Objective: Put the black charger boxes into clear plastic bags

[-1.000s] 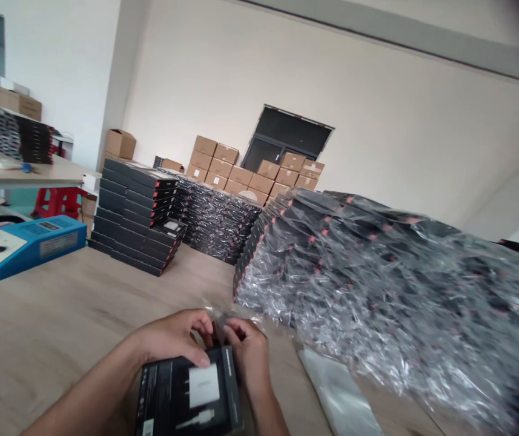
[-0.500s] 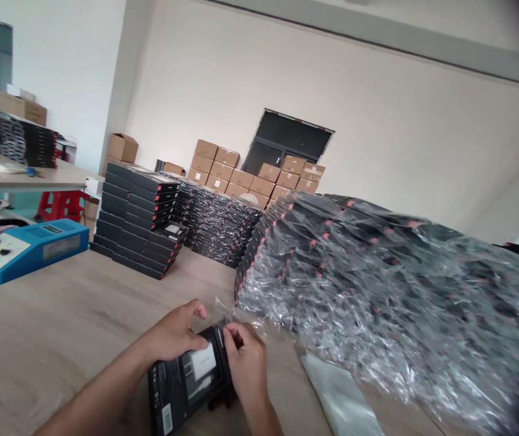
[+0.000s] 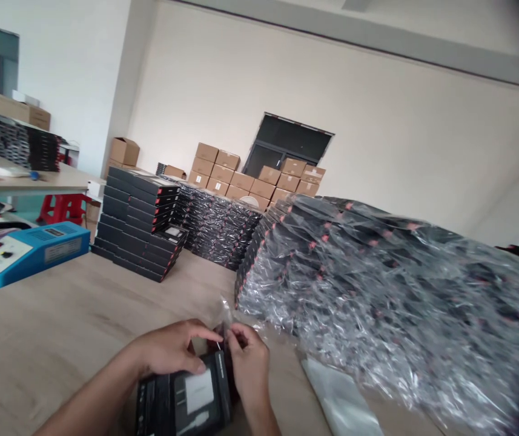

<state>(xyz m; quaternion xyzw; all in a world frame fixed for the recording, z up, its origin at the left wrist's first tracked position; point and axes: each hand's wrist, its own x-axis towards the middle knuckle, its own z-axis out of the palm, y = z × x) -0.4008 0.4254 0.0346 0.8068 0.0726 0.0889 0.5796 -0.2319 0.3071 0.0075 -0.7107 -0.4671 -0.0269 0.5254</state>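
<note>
With your left hand [image 3: 165, 350] gripping it, steady the black adapter box [image 3: 199, 392], nearer you and left of the bagged-box pile [image 3: 377, 290], and gently ease the clear film [image 3: 226, 311] your right hand [image 3: 251, 358] pinches.

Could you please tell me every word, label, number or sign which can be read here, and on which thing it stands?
No text can be read.
Black box touched by the left hand: white print, too small and blurred.
Blue machine: panel and side label, too small.
Brown cartons: some white labels, too small.
Stack of black boxes: print blurred.
</note>
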